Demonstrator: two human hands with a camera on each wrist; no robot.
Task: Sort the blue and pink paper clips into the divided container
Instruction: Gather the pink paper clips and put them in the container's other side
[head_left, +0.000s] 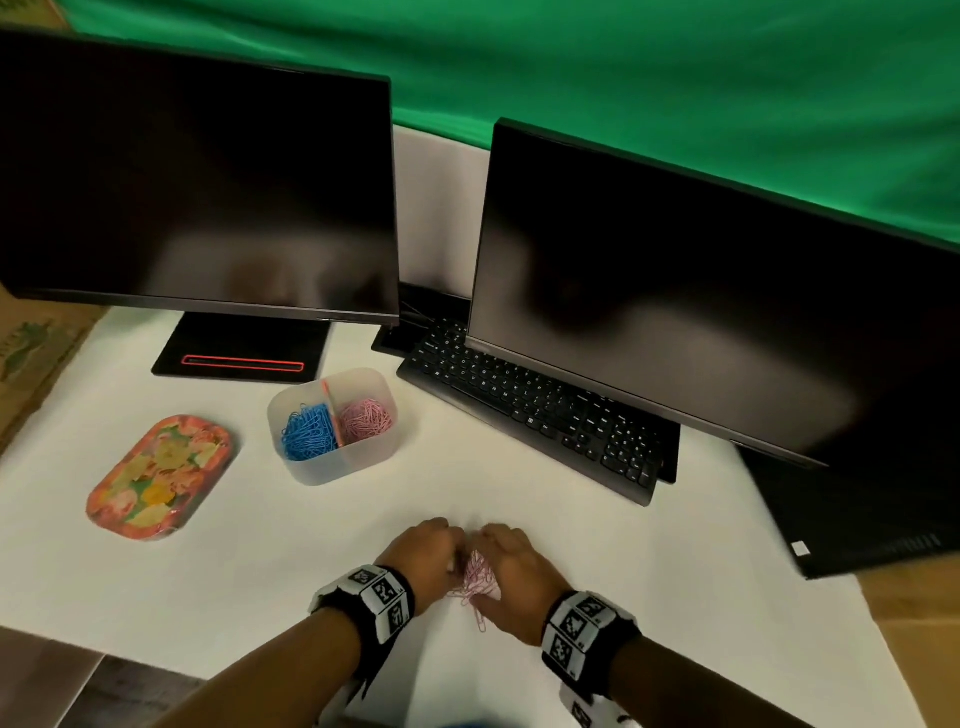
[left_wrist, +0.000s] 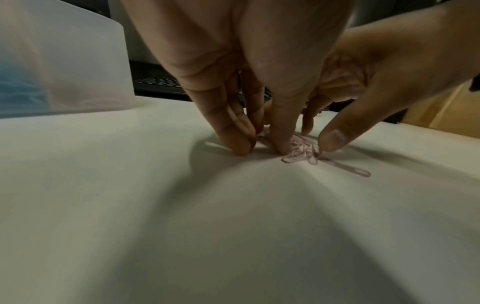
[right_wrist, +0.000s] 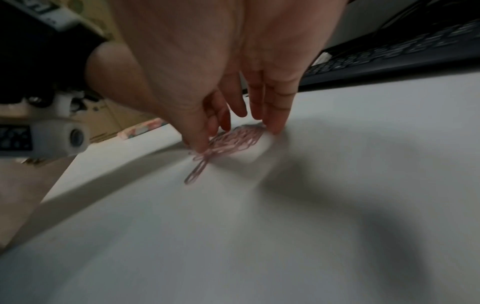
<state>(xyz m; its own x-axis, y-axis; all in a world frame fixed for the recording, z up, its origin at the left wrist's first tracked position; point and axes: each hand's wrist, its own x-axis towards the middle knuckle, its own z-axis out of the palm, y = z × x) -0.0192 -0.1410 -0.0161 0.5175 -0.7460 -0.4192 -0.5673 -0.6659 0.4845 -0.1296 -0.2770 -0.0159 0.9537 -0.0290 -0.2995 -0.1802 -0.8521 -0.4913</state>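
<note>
- Two hands meet over a small heap of pink paper clips at the near middle of a white table, seen from the head camera; the left hand and right hand cup the heap from either side, fingertips nearly touching at its far end.
- The left wrist view alone shows the left fingers straight and pressed tip-down on the table at the heap's left edge, the right thumb planted on its other side; neither hand has lifted a clip.
- The right wrist view alone shows the right fingers loosely extended, tips on the table behind the heap, thumb down on its near end, and one loose clip trailing toward the near edge.
- Only the head view takes in the divided container, far left of the hands and well apart from them: blue paper clips fill its left compartment, pink ones its right.
- A floral tray lies left of the container; a black keyboard runs to the far right under one of two dark monitors.
- Bare white table lies between hands and container; the table's near edge runs close behind the wrists.
</note>
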